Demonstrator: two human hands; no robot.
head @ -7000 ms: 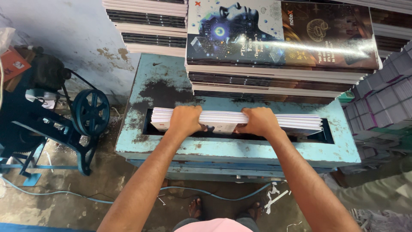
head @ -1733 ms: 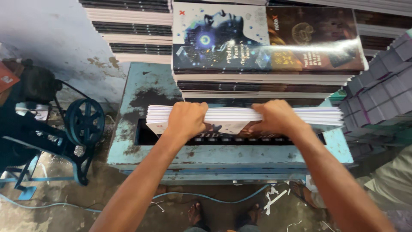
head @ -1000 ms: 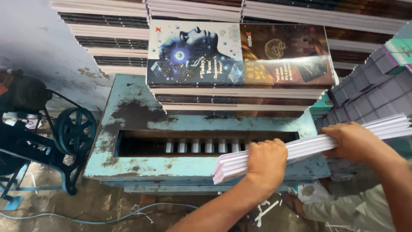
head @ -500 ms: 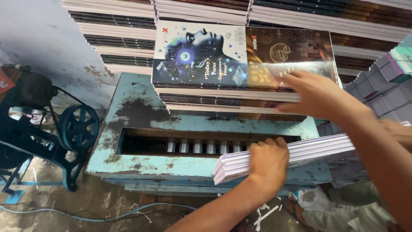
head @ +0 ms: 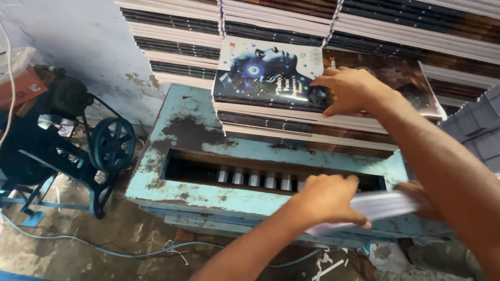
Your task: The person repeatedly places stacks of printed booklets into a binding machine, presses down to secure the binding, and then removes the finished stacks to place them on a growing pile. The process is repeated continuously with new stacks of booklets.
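Pinching a white sheaf of pages [head: 383, 205] at its near edge, my left hand [head: 325, 200] holds it over the blue machine [head: 182, 192], just beside its open slot [head: 208, 169]; my right hand [head: 351, 91] lies fingers spread on the glossy cover [head: 265, 75] atop the stack.

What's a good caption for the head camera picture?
Left hand grips white pages; right hand touches printed cover.
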